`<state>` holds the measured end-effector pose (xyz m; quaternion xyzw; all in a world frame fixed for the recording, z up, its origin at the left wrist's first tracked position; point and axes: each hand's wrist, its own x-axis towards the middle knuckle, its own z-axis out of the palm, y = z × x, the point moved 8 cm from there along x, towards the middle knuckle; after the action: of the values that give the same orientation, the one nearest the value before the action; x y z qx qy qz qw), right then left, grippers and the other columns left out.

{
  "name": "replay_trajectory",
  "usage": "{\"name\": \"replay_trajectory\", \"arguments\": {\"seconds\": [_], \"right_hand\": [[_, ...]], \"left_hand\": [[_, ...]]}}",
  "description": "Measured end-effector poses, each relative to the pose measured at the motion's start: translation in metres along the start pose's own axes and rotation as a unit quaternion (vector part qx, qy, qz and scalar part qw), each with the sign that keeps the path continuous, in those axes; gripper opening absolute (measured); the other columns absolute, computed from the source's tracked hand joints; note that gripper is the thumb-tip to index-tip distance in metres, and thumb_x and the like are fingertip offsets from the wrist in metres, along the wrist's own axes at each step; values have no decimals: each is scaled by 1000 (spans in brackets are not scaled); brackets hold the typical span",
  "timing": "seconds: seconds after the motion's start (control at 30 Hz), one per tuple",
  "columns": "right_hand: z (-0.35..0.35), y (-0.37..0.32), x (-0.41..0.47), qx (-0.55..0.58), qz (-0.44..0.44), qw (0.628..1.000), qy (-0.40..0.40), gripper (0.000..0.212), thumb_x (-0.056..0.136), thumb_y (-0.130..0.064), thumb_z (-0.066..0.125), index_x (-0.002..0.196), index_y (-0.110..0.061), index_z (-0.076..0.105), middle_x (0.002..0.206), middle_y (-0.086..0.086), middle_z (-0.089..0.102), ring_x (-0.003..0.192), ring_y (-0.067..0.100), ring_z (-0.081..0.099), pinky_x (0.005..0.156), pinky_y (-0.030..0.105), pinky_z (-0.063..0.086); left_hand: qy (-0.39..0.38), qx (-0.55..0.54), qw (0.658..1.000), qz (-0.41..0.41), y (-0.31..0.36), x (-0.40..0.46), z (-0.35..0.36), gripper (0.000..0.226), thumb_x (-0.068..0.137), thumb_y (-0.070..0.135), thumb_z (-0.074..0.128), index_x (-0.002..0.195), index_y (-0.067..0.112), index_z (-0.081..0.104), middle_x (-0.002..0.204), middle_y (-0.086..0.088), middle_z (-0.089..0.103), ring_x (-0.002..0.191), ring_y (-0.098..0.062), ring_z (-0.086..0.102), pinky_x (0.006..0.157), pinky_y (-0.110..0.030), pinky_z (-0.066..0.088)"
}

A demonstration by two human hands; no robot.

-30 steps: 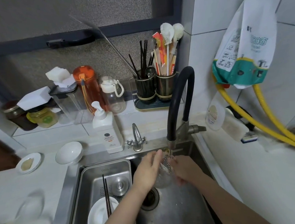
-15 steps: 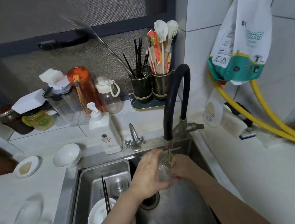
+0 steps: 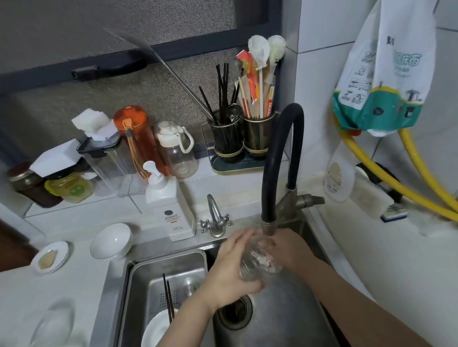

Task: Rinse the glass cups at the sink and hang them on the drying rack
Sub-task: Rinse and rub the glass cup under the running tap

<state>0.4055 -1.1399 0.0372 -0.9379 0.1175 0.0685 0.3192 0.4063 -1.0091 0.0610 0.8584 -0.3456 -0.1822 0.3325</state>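
The left hand [image 3: 228,273] gripped the glass cup [image 3: 259,263] under the black faucet [image 3: 271,175]; right hand [image 3: 289,247] fingers, largely hidden behind it, were indistinct.

An orange bottle [image 3: 136,137], yellow hoses [image 3: 428,183], a black faucet hose [image 3: 278,152], white bowl [image 3: 112,240] and clear glass cup [image 3: 258,265].

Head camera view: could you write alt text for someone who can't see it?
Two bare hands hold a clear glass cup under the black faucet over a steel sink; the left hand grips its side and the right hand holds it from behind. A soap dispenser, bottles and utensil holders line the ledge behind.
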Motion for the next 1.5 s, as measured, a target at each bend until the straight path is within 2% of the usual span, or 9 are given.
{"name": "replay_trajectory", "arguments": {"seconds": [0.2, 0.33, 0.47, 0.73, 0.9, 1.0, 1.17, 1.33, 1.5], "right_hand": [[-6, -1, -4, 31, 41, 999, -5, 21, 95, -15, 47, 105, -5, 62, 104, 9, 67, 98, 23, 64, 89, 32, 50], [1, 4, -2, 73, 14, 995, -64, 19, 90, -13, 57, 108, -9, 62, 92, -4, 62, 89, 13, 60, 91, 34, 51], [2, 3, -5, 28, -15, 998, -46, 22, 97, -30, 47, 89, -15, 60, 82, 1, 66, 82, 19, 64, 78, 34, 50], [17, -3, -18, -20, -4, 999, -35, 22, 97, -24, 44, 108, -13, 59, 105, 5, 67, 100, 22, 63, 91, 39, 50], [25, -3, -12, 67, -13, 996, -54, 26, 97, -6, 46, 117, 7, 57, 100, 12, 61, 98, 20, 59, 96, 26, 47], [21, -4, -8, 27, 0, 999, -35, 25, 97, -24, 46, 99, -9, 66, 99, 11, 69, 97, 24, 65, 92, 37, 50], [10, 2, -4, -67, 15, 998, -10, 30, 97, -32, 46, 105, -10, 65, 100, 9, 70, 95, 24, 67, 88, 38, 53], [14, 4, -4, -25, 21, 998, -48, 30, 92, -20, 55, 118, -6, 60, 115, 9, 66, 110, 24, 61, 98, 36, 47], [8, 7, -9, 11, 33, 999, 1, 27, 97, -19, 47, 110, -2, 64, 113, 13, 67, 110, 25, 61, 96, 32, 45]], "left_hand": [[142, 24, 990, -3, -3, -4, 1, 108, 64, 51, 79, 148, 27, 16, 141, 19, 21, 131, 7, 16, 109, -2, 6], [62, -18, 998, 14, 1, 3, -1, 103, 59, 48, 83, 141, 39, 22, 143, 17, 31, 134, -1, 30, 116, -25, 26], [-26, -66, 997, -8, 2, -1, 11, 96, 60, 39, 87, 123, 60, 17, 130, 26, 31, 128, 1, 35, 113, -20, 27], [46, 56, 997, -1, -3, -15, 26, 116, 57, 52, 80, 148, 24, 15, 142, 11, 27, 134, -7, 24, 115, -20, 21], [-15, 5, 1000, 2, -11, -10, 18, 107, 61, 35, 85, 145, 31, 20, 136, 19, 26, 134, -2, 24, 111, -8, 16], [-61, -26, 998, -6, -10, -7, 22, 109, 61, 32, 88, 146, 32, 19, 136, 18, 29, 133, -4, 27, 114, -17, 21], [-78, -45, 996, -26, -12, -2, 24, 112, 66, 28, 85, 147, 39, 7, 140, 18, 20, 133, -1, 17, 110, -15, 15], [-102, -89, 990, -28, -11, 2, 20, 99, 63, 21, 89, 127, 53, 21, 136, 23, 32, 130, 3, 32, 111, -10, 24], [-116, -88, 989, -12, -8, 2, 23, 104, 68, 23, 85, 146, 40, 19, 150, 18, 24, 137, 3, 22, 110, -7, 16]]}}
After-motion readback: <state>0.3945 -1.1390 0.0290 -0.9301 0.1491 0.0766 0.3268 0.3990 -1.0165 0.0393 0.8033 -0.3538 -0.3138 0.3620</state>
